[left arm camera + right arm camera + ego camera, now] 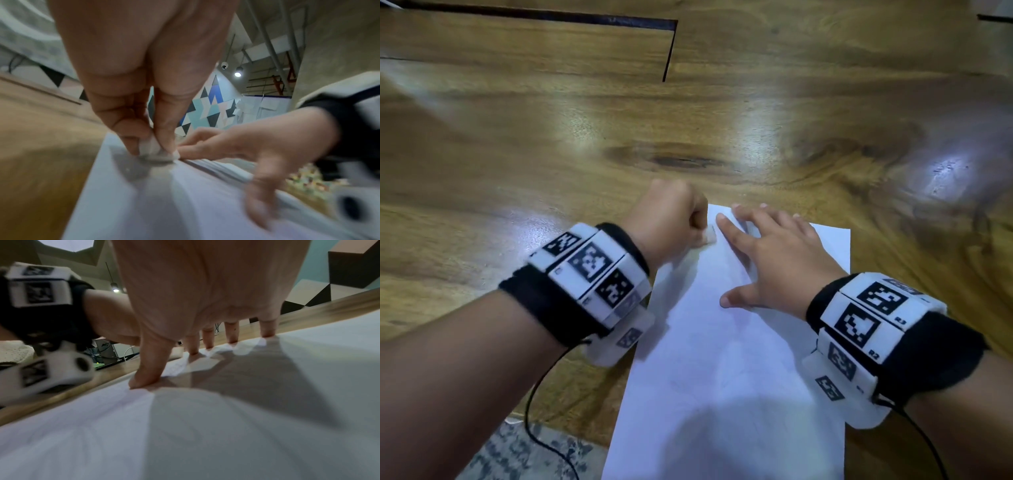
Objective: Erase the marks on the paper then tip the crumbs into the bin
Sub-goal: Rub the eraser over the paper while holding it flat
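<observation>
Wooden table | left hand pinches eraser – wrist view | right hand flat on paper

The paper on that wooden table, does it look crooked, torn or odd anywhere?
The paper lies askew to the table edge, its near end running over it. No tear shows. Left hand pinches an eraser at its far corner; right hand presses it flat.

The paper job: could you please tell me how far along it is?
Erasing is under way. The left hand pinches a white eraser against the far left corner of the paper, while the right hand presses the sheet flat with spread fingers. No marks are clear on the blurred sheet. Tipping crumbs remains; no bin is in view.
</observation>
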Tool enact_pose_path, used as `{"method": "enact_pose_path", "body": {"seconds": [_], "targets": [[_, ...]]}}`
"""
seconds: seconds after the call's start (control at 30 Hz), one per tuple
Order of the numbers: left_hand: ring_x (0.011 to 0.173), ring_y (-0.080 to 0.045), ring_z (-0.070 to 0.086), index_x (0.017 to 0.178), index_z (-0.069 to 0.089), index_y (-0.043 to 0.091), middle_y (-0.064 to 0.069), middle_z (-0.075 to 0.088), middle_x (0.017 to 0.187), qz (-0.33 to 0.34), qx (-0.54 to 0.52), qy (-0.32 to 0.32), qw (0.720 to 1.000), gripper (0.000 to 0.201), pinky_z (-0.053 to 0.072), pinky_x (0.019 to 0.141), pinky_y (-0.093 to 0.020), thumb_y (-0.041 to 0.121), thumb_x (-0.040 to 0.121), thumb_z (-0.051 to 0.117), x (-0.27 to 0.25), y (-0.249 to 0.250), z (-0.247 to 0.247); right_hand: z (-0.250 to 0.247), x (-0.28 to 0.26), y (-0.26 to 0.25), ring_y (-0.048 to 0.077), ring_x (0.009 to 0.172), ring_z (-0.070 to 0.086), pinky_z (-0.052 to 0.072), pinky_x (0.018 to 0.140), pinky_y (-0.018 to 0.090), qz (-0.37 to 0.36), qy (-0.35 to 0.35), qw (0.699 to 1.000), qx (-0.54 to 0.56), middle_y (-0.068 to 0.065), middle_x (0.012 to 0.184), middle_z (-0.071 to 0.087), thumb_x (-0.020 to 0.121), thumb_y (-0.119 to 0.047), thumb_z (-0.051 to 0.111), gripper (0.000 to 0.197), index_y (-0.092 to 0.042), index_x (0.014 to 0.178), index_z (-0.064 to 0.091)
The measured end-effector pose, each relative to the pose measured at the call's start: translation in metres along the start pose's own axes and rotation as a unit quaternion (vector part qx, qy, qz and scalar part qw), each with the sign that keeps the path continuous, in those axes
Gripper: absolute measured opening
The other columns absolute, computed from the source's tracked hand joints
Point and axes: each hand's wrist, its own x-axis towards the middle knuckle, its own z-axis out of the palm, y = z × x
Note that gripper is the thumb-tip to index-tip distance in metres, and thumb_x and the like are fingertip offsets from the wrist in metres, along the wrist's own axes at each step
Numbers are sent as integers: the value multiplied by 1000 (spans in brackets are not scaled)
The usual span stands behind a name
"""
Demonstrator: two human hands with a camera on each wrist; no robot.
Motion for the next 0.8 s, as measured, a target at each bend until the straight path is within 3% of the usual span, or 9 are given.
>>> {"method": "enact_pose_path", "body": {"seconds": [0.07,0.13,0.27,0.37,0.43,0.53,0.6,0.7,0.8], "targets": [[57,-11,43,61,62,16,8,50,55,23,22,-44,999,15,26,48,-8,20,71,71,-24,-2,6,-1,0,0,20,145,-4,1,118,46,-1,0,1000,0,-12,156,-2,69,-69,60,106,-38,148,-4],[59,-13,45,60,61,15,2,59,61,37,36,-62,997,16,25,48,-9,21,71,71,-40,-5,11,-1,0,0,20,145,-5,1,118,46,-4,-1,1000,-3,-12,156,-3,69,-70,59,106,-38,148,-5],[66,-15,46,68,66,11,-5,67,73,40,37,-33,998,6,24,50,-23,16,72,69,-42,-6,14,-3,-4,3,17,145,-10,-3,119,43,-21,-18,1000,-6,-13,156,-11,69,-65,63,113,-31,149,-8],[68,-15,44,68,65,8,-9,66,76,44,45,-28,998,4,27,50,-16,10,72,63,-46,-5,17,-6,-8,16,10,144,-17,-8,117,33,-30,-38,999,10,-11,155,-23,70,-59,68,119,-20,149,-13],[66,-16,46,68,65,7,-7,66,72,38,51,-42,997,3,26,50,-11,7,71,63,-45,-3,15,-5,-9,20,9,143,-19,-10,116,31,-35,-42,998,11,-10,154,-27,71,-59,68,120,-19,148,-15],[58,-14,50,66,66,14,7,57,56,-10,22,-107,994,7,38,55,-20,11,67,73,-23,2,1,0,-8,20,9,143,-20,-10,117,34,-38,-40,998,14,-10,154,-27,68,-62,68,123,-19,148,-15],[54,-10,49,66,66,14,9,54,54,-29,-25,-58,998,10,40,52,-21,12,66,75,-1,5,-7,2,-7,20,9,143,-20,-11,116,34,-39,-35,998,19,-11,154,-27,67,-63,68,123,-20,148,-15],[66,-13,51,73,67,8,11,50,57,-14,-23,27,999,6,37,57,-22,10,71,72,17,10,-4,3,-8,23,10,143,-20,-12,115,34,-42,-31,998,23,-10,154,-26,67,-63,67,123,-20,148,-15],[62,-15,50,66,64,12,4,56,58,2,-27,13,1000,11,35,53,-20,16,70,74,6,6,5,4,-7,23,10,143,-20,-11,116,35,-44,-27,998,21,-9,154,-26,67,-63,67,123,-20,148,-15]]}}
